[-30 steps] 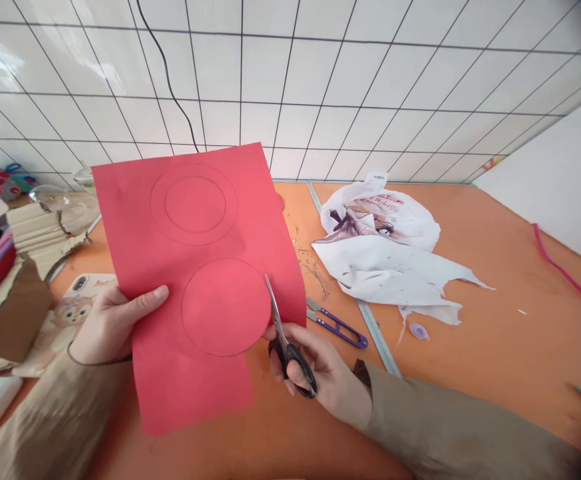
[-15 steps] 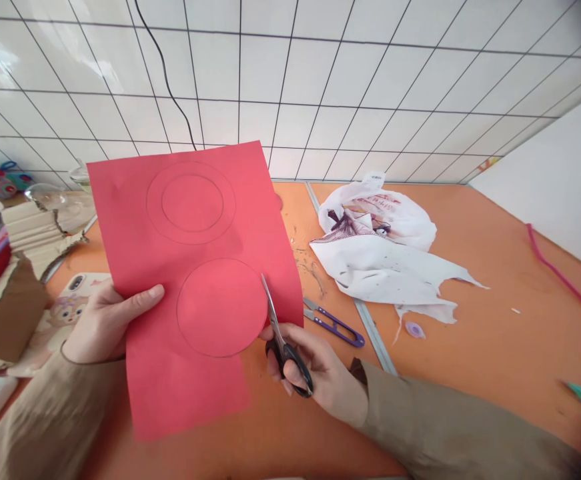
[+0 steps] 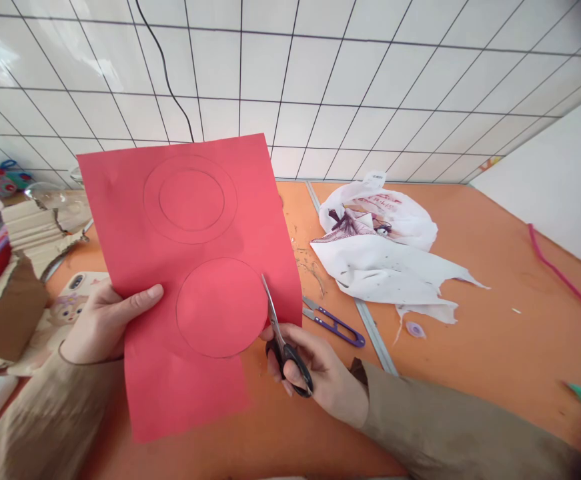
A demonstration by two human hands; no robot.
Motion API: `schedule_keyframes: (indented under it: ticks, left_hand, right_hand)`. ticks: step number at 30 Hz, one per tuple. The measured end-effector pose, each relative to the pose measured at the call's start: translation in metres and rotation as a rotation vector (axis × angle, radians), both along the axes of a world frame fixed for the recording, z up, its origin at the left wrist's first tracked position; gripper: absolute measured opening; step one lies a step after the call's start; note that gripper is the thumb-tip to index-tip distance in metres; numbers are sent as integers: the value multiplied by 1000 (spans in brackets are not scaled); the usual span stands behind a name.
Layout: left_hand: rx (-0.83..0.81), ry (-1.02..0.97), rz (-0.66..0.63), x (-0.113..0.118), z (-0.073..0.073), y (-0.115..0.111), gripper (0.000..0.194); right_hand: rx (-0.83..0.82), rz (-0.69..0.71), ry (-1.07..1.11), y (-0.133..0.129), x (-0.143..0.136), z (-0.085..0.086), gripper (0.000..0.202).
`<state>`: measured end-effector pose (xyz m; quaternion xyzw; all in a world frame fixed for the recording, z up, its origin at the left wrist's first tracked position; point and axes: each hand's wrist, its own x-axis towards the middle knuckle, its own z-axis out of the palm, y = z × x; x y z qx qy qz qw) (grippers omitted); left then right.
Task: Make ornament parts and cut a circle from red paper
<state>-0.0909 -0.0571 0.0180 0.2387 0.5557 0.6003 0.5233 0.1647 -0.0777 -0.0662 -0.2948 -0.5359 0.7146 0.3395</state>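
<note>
A sheet of red paper is held up over the orange table, with two pencilled rings near its top and a larger circle below them. My left hand grips its left edge, thumb on the front and the other fingers hidden behind. In my right hand is a pair of scissors with black handles. Their blades point up and lie at the right side of the lower circle, where the paper has been cut along the line. The blades look nearly closed. Part of my right hand's fingers reaches behind the scissors.
Purple thread snips lie right of the paper, near a metal strip. Behind them rests a crumpled white plastic bag. At left are a phone case and a cardboard box. A tiled wall stands behind.
The upper part of the red paper has tilted slightly up and widened in view. Both hands and the scissors have stayed nearly in place.
</note>
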Motion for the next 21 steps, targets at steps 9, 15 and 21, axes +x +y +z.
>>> schedule_keyframes:
  ticks: [9, 15, 21]
  left_hand:
    - [-3, -5, 2, -1, -1, 0, 35]
    - [-26, -15, -11, -2, -1, 0, 32]
    - [-54, -26, -102, -4, -3, -1, 28]
  right_hand:
    - [16, 13, 5, 0, 0, -3, 51]
    - [12, 41, 8, 1, 1, -2, 52]
    - [24, 67, 1, 6, 0, 1, 54]
